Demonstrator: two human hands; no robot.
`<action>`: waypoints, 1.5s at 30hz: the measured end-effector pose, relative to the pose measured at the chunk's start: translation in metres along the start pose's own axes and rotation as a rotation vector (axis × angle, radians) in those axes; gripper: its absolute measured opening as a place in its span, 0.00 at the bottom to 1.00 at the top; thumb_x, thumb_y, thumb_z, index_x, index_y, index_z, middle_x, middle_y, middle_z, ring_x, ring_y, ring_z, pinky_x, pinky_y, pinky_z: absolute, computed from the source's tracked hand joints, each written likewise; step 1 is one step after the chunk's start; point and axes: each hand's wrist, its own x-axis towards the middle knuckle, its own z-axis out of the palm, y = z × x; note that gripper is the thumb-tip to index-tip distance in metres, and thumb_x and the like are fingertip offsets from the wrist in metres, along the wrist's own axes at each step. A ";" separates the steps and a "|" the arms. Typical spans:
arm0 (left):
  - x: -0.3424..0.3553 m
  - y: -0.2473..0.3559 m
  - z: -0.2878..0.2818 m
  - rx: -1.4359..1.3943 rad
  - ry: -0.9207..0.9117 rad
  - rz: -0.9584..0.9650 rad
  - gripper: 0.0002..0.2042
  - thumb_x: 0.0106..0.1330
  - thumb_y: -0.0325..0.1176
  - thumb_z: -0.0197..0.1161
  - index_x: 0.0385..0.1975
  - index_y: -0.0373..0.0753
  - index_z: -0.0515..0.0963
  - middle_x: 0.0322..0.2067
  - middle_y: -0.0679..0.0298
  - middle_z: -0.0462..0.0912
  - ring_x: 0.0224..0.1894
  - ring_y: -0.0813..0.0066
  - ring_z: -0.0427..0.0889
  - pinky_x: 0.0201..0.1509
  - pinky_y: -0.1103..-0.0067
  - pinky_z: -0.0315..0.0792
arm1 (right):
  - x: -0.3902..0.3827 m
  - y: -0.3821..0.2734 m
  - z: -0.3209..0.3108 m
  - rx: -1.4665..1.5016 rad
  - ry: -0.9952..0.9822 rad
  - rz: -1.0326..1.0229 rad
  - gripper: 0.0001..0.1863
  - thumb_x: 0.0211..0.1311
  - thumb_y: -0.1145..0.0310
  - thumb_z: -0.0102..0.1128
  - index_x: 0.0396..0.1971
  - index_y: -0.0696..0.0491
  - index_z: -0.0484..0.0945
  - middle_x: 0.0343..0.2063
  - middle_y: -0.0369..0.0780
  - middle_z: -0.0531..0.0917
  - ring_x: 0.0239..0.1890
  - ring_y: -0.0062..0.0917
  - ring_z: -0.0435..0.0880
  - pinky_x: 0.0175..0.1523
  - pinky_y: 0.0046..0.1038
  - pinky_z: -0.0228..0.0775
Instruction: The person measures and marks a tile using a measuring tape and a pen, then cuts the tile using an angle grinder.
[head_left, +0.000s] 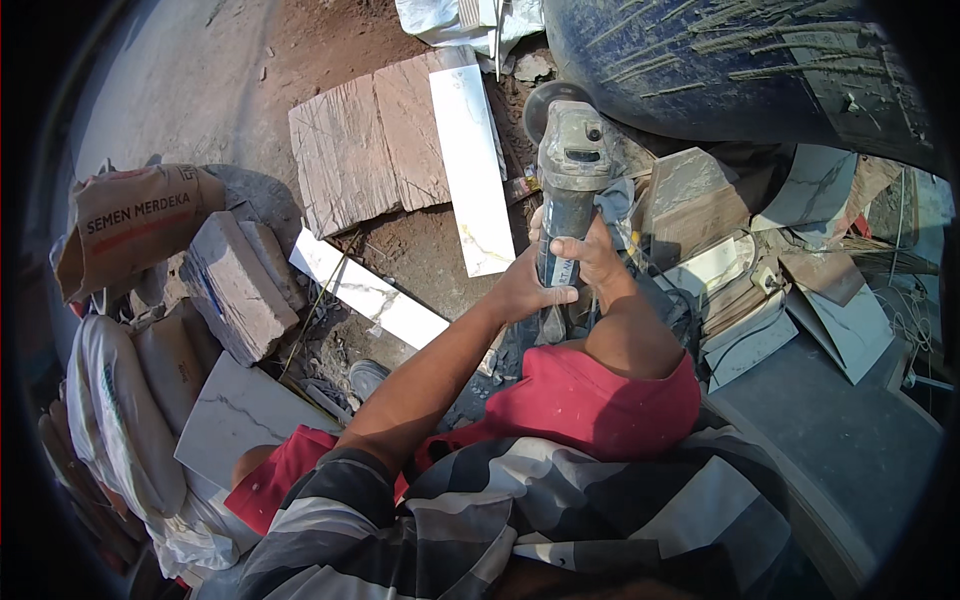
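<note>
Both of my hands are wrapped around a dusty angle grinder (572, 190), which stands upright with its head away from me. My left hand (524, 288) grips the lower body from the left, its thumb across the front. From the right, my right hand (598, 252) closes round the body slightly higher up. A dark round cutting disc (553, 108) shows at the grinder's far left side, apart from the tiles. Left of the tool lies a long white marble-patterned tile strip (470, 165), partly on a rough reddish stone slab (365, 140). Another white strip (375, 297) lies nearer, on the dirt.
A large dark-blue rounded container (700, 70), streaked with dried mud, bulks at the far right. Broken tiles (845, 325) and loose cables (912, 310) lie to the right. On the left are a brown paper cement bag (140, 225), stone blocks (235, 285) and white sacks (120, 410).
</note>
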 end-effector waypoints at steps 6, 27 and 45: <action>-0.003 0.014 0.003 0.306 0.306 0.086 0.34 0.49 0.40 0.76 0.52 0.31 0.67 0.43 0.53 0.80 0.47 0.61 0.81 0.50 0.70 0.74 | 0.015 -0.008 0.019 0.040 0.122 -0.066 0.35 0.46 0.66 0.75 0.55 0.58 0.69 0.42 0.40 0.79 0.42 0.25 0.81 0.50 0.30 0.74; 0.002 -0.094 -0.083 0.265 0.922 -0.274 0.11 0.69 0.27 0.57 0.49 0.33 0.75 0.41 0.51 0.84 0.44 0.61 0.83 0.50 0.70 0.74 | 0.065 -0.001 -0.010 -0.015 0.327 0.028 0.18 0.52 0.76 0.68 0.43 0.58 0.74 0.31 0.40 0.82 0.31 0.26 0.85 0.37 0.28 0.80; 0.072 0.014 -0.116 1.451 0.685 0.233 0.37 0.62 0.41 0.65 0.72 0.52 0.58 0.74 0.58 0.52 0.73 0.49 0.55 0.69 0.57 0.57 | 0.097 0.019 -0.036 0.021 0.301 0.138 0.19 0.53 0.73 0.68 0.45 0.57 0.73 0.33 0.40 0.81 0.34 0.28 0.84 0.40 0.33 0.81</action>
